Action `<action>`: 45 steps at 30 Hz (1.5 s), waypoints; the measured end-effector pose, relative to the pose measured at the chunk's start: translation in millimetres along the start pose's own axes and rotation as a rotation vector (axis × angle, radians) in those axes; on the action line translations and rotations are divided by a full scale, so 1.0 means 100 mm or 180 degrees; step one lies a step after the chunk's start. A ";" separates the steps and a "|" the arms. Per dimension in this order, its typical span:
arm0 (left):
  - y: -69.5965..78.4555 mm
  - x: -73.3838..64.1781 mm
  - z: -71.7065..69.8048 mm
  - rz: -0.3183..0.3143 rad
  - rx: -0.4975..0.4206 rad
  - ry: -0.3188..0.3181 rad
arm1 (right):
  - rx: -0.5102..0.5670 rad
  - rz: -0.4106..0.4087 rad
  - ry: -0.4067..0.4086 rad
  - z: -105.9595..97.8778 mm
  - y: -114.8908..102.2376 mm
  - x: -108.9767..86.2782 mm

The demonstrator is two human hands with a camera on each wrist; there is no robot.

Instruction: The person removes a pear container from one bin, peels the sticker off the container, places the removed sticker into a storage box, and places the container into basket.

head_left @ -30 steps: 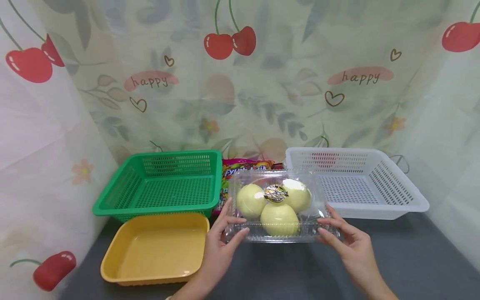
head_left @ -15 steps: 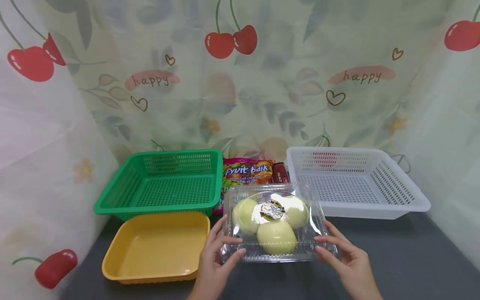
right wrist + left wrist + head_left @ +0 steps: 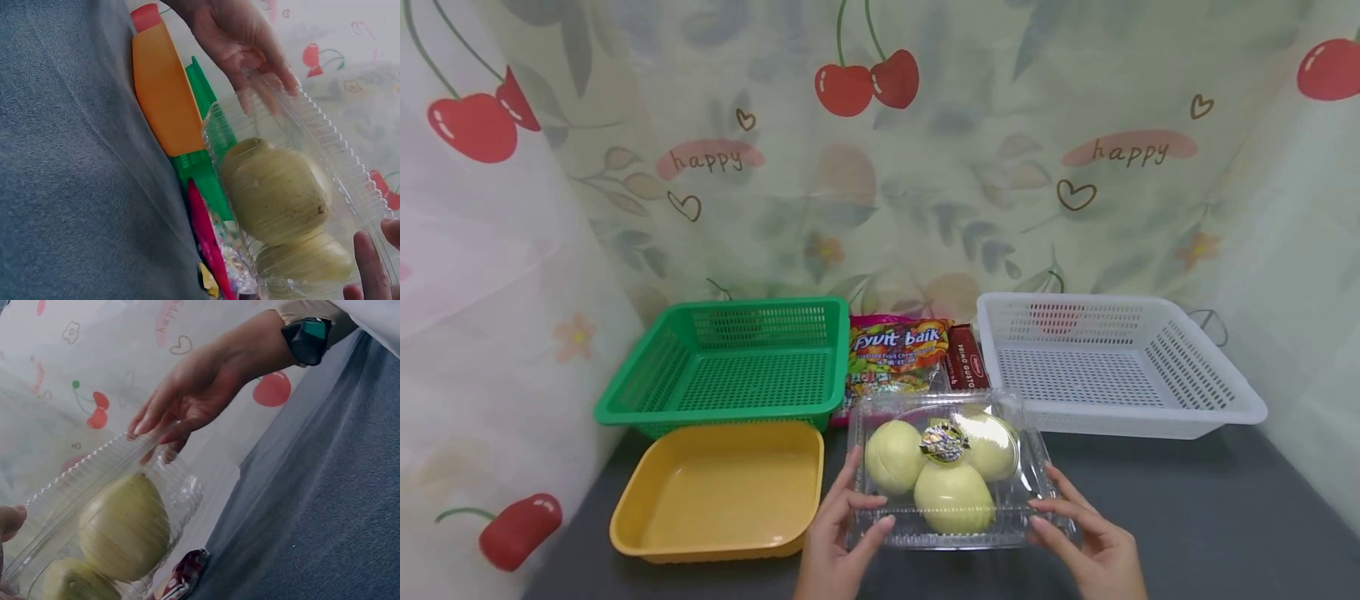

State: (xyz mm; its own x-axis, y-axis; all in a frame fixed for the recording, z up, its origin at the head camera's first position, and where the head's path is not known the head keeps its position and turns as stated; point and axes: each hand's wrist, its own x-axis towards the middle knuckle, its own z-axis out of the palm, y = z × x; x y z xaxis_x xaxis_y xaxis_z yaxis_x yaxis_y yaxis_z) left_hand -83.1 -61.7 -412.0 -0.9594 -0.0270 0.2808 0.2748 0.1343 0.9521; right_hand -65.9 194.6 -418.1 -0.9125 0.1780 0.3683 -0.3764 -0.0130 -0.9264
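A dark grey table surface (image 3: 1187, 517) carries all items, backed by a pale curtain printed with red cherries (image 3: 925, 192). At the rear right sits a white perforated plastic basket (image 3: 1217, 408); at the rear left, a green perforated plastic basket (image 3: 625, 400). In front of the green basket lies a shallow yellow square plastic tray (image 3: 625, 533). Front centre, between the tray and the white basket, is a clear plastic clamshell box (image 3: 880, 525), lid closed, containing three pale yellow-green round fruits (image 3: 953, 496) with a small foil sticker (image 3: 943, 442) on top of the lid. Behind the box, between the two baskets, lie a colourful candy bag marked "fyvit baik" (image 3: 891, 354) and a dark red snack packet (image 3: 966, 367). The left hand (image 3: 835, 546) grips the box's left edge, thumb above the rim and fingers spread along the side. The right hand (image 3: 1093, 550) holds the right edge likewise, fingers slightly spread and bent against the plastic. Whether the box rests on the table cannot be determined.
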 end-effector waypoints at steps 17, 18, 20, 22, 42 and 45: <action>-0.18 -0.13 -0.02 0.1115 -0.0184 0.0107 | -0.0050 0.0389 0.0235 0.03 0.15 -0.15; -0.19 -0.13 -0.02 0.1141 -0.0165 0.0124 | -0.0099 0.0474 0.0256 0.03 0.17 -0.16; -0.21 -0.15 -0.02 0.1071 -0.0099 0.0159 | -0.0192 0.0589 0.0301 0.03 0.20 -0.18; -0.21 -0.18 -0.03 0.0888 -0.0022 0.0183 | -0.0241 0.0602 0.0333 0.03 0.23 -0.20; -0.34 -0.29 -0.05 0.0392 0.0355 0.0360 | -0.0423 0.0664 0.0546 0.15 0.35 -0.34; -0.35 -0.29 -0.04 0.0304 0.0375 0.0357 | -0.0591 0.0795 0.0592 0.16 0.35 -0.34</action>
State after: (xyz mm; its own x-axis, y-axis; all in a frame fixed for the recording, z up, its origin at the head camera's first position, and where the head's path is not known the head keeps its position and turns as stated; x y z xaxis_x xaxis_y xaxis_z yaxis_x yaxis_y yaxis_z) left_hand -65.2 -69.1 -453.2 -0.9144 -0.1180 0.3872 0.3486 0.2563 0.9015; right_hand -50.9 172.6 -461.5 -0.9215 0.3681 0.1239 -0.0943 0.0973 -0.9908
